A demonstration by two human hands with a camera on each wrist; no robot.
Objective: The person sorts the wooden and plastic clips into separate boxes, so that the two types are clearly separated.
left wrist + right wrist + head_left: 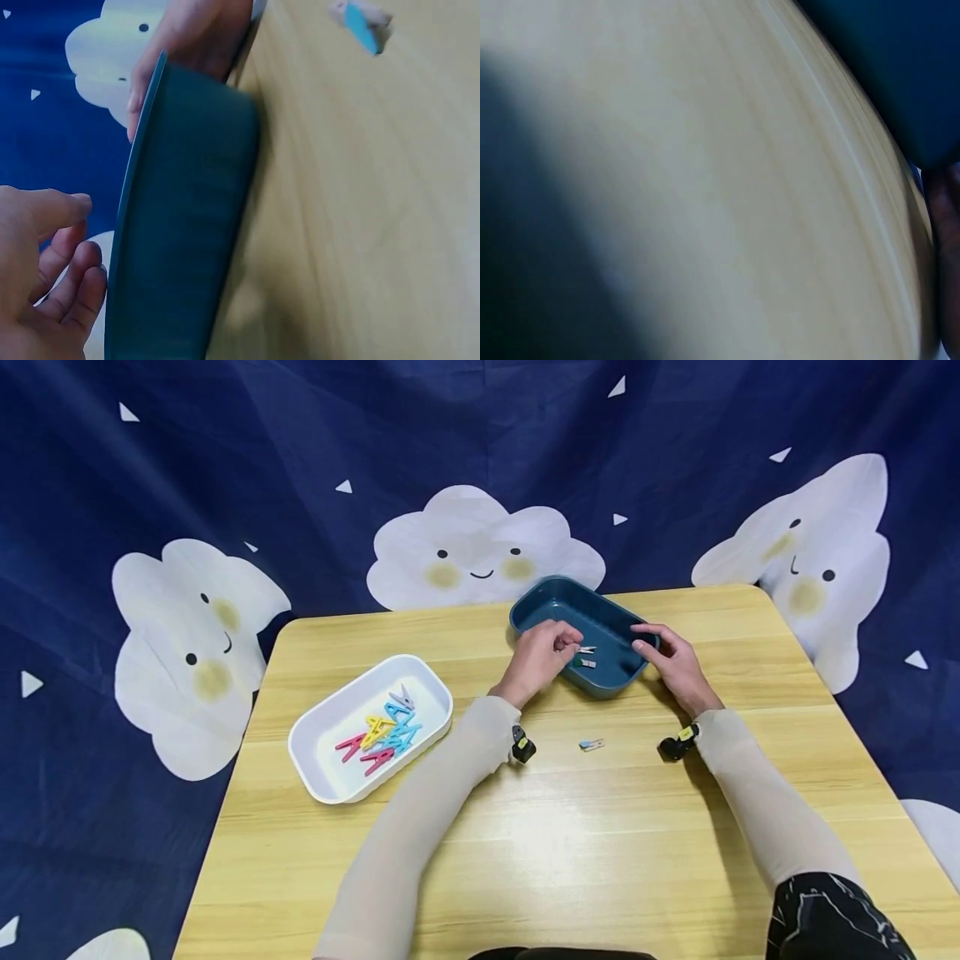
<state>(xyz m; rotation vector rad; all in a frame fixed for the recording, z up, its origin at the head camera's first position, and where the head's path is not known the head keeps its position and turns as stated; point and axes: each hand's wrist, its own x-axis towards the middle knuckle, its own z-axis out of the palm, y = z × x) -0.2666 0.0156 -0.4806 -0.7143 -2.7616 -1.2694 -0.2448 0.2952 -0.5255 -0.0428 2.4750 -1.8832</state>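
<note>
A dark teal plastic bin (pixel 555 589) stands near the table's back edge, with two small clothespins (pixel 588 664) visible inside. My left hand (pixel 542 653) is over the bin's near left side, its fingers loosely bent. In the left wrist view, nothing shows between those fingers (pixel 79 292). The right hand (pixel 675 670) holds the bin's right end, thumb and index finger reaching over the rim. Only a dark sliver of that hand (pixel 949 247) appears in the right wrist view. A small blue-tipped clothespin (pixel 592 745) lies on the table between my forearms.
To the left stands a white tray (pixel 311 739) holding several red, yellow, blue and grey clothespins (pixel 378 731). The wooden table (pixel 555 860) ends at a dark blue curtain (pixel 300 443) printed with clouds.
</note>
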